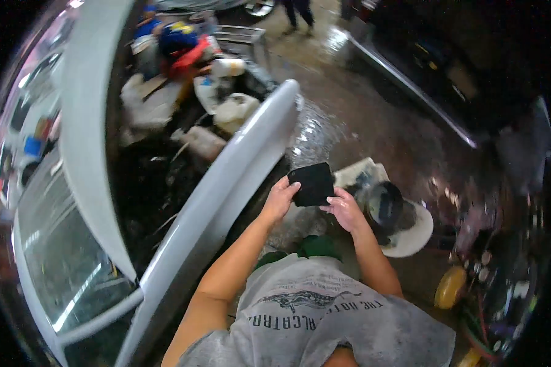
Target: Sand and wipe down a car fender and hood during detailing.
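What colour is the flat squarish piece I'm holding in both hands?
The flat squarish piece is black on its visible side; the head view shows it.

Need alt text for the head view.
A person's left hand and right hand hold a flat black square piece between them beside a long pale car panel. Plastic containers lie past the panel; the floor looks wet.

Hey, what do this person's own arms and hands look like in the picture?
The left hand and right hand show no gloves. The forearms are bare, without visible watches. Short grey sleeves belong to a grey T-shirt with dark print.
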`<state>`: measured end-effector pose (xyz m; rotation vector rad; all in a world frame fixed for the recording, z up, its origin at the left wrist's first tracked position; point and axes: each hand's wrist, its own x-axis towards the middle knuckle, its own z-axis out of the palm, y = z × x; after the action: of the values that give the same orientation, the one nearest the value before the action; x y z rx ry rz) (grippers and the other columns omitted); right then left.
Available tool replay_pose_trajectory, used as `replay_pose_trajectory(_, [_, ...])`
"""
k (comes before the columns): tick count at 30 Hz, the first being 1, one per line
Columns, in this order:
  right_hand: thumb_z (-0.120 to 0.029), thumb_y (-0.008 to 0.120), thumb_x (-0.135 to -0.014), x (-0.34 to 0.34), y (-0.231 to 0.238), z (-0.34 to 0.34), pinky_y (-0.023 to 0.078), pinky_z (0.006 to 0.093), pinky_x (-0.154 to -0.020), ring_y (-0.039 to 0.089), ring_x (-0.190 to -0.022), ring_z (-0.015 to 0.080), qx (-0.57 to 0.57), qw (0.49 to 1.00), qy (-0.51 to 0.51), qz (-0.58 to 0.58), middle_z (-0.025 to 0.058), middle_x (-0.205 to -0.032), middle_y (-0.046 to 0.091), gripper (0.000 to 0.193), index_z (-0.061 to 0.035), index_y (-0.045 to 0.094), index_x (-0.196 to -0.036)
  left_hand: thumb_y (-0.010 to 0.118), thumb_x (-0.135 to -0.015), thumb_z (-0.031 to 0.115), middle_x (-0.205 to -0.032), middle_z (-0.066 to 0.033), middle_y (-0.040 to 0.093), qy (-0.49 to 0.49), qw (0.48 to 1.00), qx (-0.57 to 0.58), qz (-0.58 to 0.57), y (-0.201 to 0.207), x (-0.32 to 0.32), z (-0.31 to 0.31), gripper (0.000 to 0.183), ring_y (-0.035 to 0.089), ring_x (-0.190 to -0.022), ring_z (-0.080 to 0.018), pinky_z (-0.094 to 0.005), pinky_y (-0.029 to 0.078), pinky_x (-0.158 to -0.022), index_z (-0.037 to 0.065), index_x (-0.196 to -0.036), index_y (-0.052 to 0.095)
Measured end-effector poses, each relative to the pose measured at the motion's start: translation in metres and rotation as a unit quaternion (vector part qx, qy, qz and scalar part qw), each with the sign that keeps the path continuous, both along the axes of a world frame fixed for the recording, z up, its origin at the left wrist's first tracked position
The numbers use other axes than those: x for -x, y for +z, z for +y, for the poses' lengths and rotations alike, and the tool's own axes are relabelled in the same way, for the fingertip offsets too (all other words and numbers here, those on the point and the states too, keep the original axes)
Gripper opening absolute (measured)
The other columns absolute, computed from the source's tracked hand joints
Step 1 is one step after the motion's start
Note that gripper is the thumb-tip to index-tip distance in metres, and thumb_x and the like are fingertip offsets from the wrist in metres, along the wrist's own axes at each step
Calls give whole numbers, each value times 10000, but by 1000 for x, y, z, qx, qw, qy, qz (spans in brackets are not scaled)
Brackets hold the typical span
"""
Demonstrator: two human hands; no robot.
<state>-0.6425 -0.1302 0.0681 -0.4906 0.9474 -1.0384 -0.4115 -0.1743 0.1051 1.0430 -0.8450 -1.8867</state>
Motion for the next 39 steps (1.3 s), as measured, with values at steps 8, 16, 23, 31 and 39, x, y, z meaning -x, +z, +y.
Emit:
replay_pose_trajectory(8, [-246,676,-939,-173,42,-39,436,372,-1043,554,-1214,205,62,954,294,29,92,-1349,572,594,-18,446,-1437,551,-1001,137,-1191,-65,666,117,975,115,-148,26,-165,74,312,605,-1082,-152,-323,475,-970,-18,-1268,593])
replay_pose_trajectory(16, [-220,622,-914,-289,59,-34,443,329,-1003,566,-1135,216,193,846,485,111,94,-1283,592,627,-83,424,-1493,547,-978,131,-1135,-67,675,304,944,66,-109,-1,-227,118,270,613,-1040,-162,-323,490,-917,15,-1204,640])
replay_pose_trajectory(23, [5,457,-819,-299,42,-130,363,341,-1131,479,-1352,315,405,725,488,268,218,-1451,491,718,-88,376,-1526,607,-959,255,-990,-142,671,303,694,131,-639,-52,-306,78,223,621,-984,-362,-441,503,-860,52,-918,689])
replay_pose_trajectory(31, [-101,501,-902,-308,-42,-199,224,528,-1209,270,-1487,381,582,358,452,573,249,-1568,338,643,56,333,-1503,538,-995,311,-1002,-112,651,256,534,57,-804,-111,-339,41,245,588,-1009,-354,-482,489,-879,94,-958,644])
replay_pose_trajectory(39, [-86,478,-877,-296,-27,-235,314,472,-1173,419,-1381,398,553,406,543,484,235,-1479,448,576,28,421,-1439,514,-1002,284,-988,-117,643,299,472,64,-827,-119,-333,58,239,583,-981,-351,-485,491,-862,95,-937,647])
